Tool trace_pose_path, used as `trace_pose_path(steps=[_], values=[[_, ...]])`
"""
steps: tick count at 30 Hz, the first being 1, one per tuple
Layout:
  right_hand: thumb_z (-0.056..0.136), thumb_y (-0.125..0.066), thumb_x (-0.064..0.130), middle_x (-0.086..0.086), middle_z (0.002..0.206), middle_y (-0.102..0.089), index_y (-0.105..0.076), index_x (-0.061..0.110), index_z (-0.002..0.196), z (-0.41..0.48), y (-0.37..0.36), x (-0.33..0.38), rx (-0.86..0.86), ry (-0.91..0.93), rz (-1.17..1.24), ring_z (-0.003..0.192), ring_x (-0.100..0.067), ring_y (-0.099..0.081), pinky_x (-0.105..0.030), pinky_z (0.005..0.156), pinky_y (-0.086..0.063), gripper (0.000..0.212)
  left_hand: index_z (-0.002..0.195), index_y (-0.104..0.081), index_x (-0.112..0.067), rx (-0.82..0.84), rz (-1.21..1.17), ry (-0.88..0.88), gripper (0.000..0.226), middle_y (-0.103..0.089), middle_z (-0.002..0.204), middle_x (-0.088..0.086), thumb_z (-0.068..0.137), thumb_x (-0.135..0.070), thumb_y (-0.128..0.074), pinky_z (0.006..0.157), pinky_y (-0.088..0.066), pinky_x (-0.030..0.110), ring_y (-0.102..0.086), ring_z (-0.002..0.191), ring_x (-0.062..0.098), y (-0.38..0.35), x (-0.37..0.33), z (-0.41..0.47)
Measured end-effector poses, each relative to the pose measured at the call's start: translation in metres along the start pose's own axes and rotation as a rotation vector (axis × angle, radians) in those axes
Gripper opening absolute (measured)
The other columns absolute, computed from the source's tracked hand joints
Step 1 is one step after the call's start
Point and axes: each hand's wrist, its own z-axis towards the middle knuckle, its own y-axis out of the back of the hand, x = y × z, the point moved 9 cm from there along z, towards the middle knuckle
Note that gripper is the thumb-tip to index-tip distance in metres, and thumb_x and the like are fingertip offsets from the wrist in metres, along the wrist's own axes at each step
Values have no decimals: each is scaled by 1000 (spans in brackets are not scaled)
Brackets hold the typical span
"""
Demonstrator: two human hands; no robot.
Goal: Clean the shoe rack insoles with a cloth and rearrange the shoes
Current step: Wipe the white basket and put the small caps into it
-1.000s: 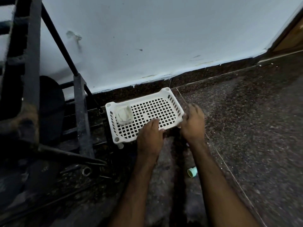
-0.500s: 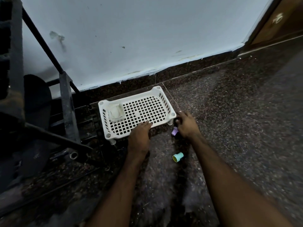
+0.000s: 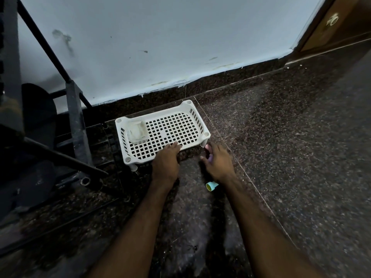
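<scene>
Shelf tray [image 3: 162,133]: one white moulded plastic rack tier, rectangular, with a square-hole grid base, slotted side walls and rounded corners. It stands on the floor [image 3: 291,149], its far long edge close to the wall [image 3: 160,37].

Corner sockets [image 3: 206,134]: four round ones. Two short legs [image 3: 133,167] are visible, both on the near side.

Cloth [image 3: 137,131]: one folded off-white pad, lying inside the tray at its 9 o'clock end.

Left hand [image 3: 165,161]: palm down on the tray's 6 o'clock rim, fingers straight on the grid.

Right hand [image 3: 217,163]: at the tray's 4 o'clock corner, fingers curled round one small lilac piece [image 3: 209,156], just beside the near-right leg. The hands are apart.

Teal sleeve [image 3: 211,186]: one short hollow cylinder, lying on its side at 6 o'clock of the right hand.

Floor: dark speckled polished stone, open from 1 to 5 o'clock of the tray. At 9 o'clock, a black metal frame [image 3: 76,121] stands close by. A brown door [image 3: 341,23] lies at 2 o'clock.
</scene>
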Motion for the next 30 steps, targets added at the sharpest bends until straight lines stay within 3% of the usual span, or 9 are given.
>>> trace_pose_path(steps=[5, 8, 12, 16, 19, 21, 24, 27, 30], values=[[95, -49, 13, -7, 116, -58, -60, 15, 120, -42, -5, 9, -201, -48, 9, 104, -28, -55, -38, 87, -47, 28, 144, -50, -15, 8, 32, -39, 70, -45, 151, 3, 80, 12, -48, 117, -29, 36, -39, 141, 24, -3, 0, -2], [94, -49, 26, -1, 126, -55, -56, 23, 129, -84, -23, 14, -214, -71, -152, 109, -24, -52, -42, 91, -47, 35, 145, -49, -14, 23, 46, -52, 68, -45, 152, 5, 81, 12, -47, 118, -27, 38, -37, 142, 26, -8, 1, -5], [85, -63, 29, -6, 115, -58, -59, 23, 122, -118, -40, 19, -223, 47, -361, 91, -28, -56, -39, 70, -49, 38, 146, -47, -13, 84, 25, -87, 71, -43, 153, 5, 80, 12, -47, 119, -27, 41, -35, 143, 26, -15, -5, -15], [98, -43, 39, -6, 99, -59, -58, 21, 121, -113, -33, 15, -162, 182, -284, 78, -29, -62, -39, 60, -52, 33, 149, -42, -16, 163, 18, -127, 73, -36, 157, 2, 81, 9, -47, 119, -23, 38, -30, 146, 23, -20, -9, -29], [98, -43, 41, -4, 107, -63, -60, 19, 120, -115, -9, -3, -178, 36, 58, 86, -27, -64, -39, 71, -54, 36, 148, -43, -16, 194, 7, -164, 72, -36, 157, 2, 80, 9, -46, 119, -23, 36, -31, 146, 24, -25, -9, -42], [96, -56, 30, -3, 103, -67, -65, 16, 113, -130, 29, -21, -449, -167, 340, 88, -23, -63, -32, 78, -52, 23, 148, -44, -15, 214, -7, -171, 70, -37, 156, 2, 81, 6, -46, 120, -22, 37, -32, 145, 25, -29, -8, -52], [95, -62, 25, -1, 90, -69, -67, 15, 103, -153, 72, -24, -781, -407, 753, 78, -12, -63, -26, 69, -52, 13, 142, -52, -15, 193, -62, -153, 63, -45, 151, 3, 80, -7, -44, 119, -26, 37, -37, 142, 27, -32, -9, -72], [96, -62, 22, 1, 71, -60, -67, 16, 96, -137, 63, -5, -713, -505, 1192, 53, -5, -52, -21, 45, -43, 7, 131, -63, -15, 128, -123, -157, 45, -57, 141, 4, 87, -7, -54, 113, -36, 39, -48, 134, 28, -35, -15, -100], [97, -59, 16, 6, 48, -44, -63, 9, 92, -124, 36, 19, -545, -558, 1338, 36, -5, -35, -17, 35, -32, 9, 119, -71, -16, 99, -151, -180, 34, -67, 126, 3, 90, -20, -52, 103, -46, 40, -59, 120, 28, -38, -25, -131]])
